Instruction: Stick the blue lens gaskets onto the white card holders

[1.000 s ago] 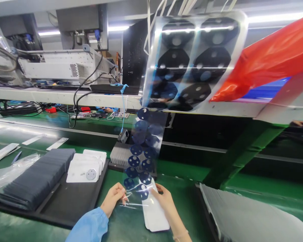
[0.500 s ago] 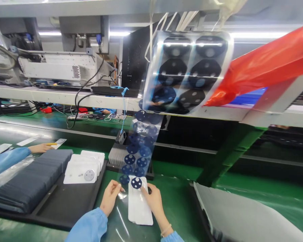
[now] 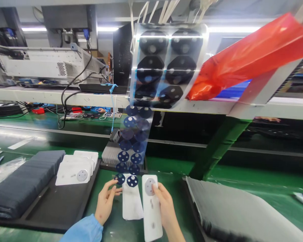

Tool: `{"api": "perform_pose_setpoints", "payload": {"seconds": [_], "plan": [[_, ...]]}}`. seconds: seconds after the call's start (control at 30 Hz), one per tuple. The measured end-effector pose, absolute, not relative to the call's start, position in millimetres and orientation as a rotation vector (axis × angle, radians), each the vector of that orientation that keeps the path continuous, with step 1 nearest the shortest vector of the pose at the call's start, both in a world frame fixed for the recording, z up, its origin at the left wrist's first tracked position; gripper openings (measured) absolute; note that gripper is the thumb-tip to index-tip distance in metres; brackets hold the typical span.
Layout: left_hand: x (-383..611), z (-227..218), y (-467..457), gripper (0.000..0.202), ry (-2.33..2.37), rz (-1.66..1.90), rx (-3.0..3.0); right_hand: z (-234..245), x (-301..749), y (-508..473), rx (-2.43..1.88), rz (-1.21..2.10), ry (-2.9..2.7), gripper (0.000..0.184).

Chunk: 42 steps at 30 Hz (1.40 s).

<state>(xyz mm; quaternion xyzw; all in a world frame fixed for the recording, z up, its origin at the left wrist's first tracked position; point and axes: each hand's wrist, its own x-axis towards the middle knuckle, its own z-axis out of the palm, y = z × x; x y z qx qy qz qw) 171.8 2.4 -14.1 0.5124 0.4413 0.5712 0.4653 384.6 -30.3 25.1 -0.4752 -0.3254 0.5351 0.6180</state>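
Observation:
A clear film strip [image 3: 132,141] carrying dark blue round stickers hangs from the shelf down to the green belt. My left hand [image 3: 106,201] pinches the strip's lower end, at the lowest sticker [image 3: 120,178]. My right hand [image 3: 164,205] grips a white flat panel [image 3: 150,208] with a grey round patch near its top, lifted off a small stack of white panels [image 3: 131,203] lying between my hands.
A black tray [image 3: 58,205] at left holds dark sheets [image 3: 20,183] and white panels [image 3: 74,166]. A grey stack [image 3: 111,154] sits behind the strip. A red bag [image 3: 247,57] hangs from the upper right. A white sheet [image 3: 237,208] lies at right.
My right hand has picked up one white panel from the stack and moved it right. A co-worker's arm seen at left half a second ago has gone. The camera shifted.

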Motion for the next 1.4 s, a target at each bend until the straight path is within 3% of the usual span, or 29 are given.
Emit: {"api": "perform_pose_setpoints", "payload": {"seconds": [0.07,0.23,0.3,0.53,0.7,0.8,1.07,1.23,1.4], "plan": [[173.0,-10.4,-0.4,0.031,1.003,1.320,1.253,28.8,363.4,-36.0,-1.096,1.262,-0.929,0.040],[171.5,-1.0,-5.0,0.044,0.811,1.260,1.131,24.2,334.2,-42.5,-1.312,0.907,-1.245,0.039],[171.3,0.0,-5.7,0.040,0.863,1.222,1.165,17.7,334.6,-41.6,-1.356,0.779,-1.321,0.034],[170.5,-4.2,-6.2,0.028,0.859,1.133,1.092,16.6,345.4,-24.0,-1.265,-0.015,-1.657,0.025],[165.7,0.3,-11.3,0.030,0.727,1.156,1.107,43.3,343.9,-1.5,-1.241,-0.343,-1.927,0.048],[163.6,3.1,-13.7,0.028,0.650,1.131,1.105,45.9,341.5,5.8,-1.220,-0.321,-2.035,0.057],[161.1,17.7,-15.7,0.032,0.576,1.089,1.223,29.5,337.2,-1.8,-1.098,0.170,-1.833,0.043],[161.1,20.1,-14.7,0.036,0.621,1.052,1.232,27.7,335.6,-2.3,-1.068,0.328,-1.749,0.052],[162.0,15.1,-11.9,0.037,0.642,1.061,1.212,21.8,325.7,-9.6,-0.974,0.307,-1.583,0.022]]}}
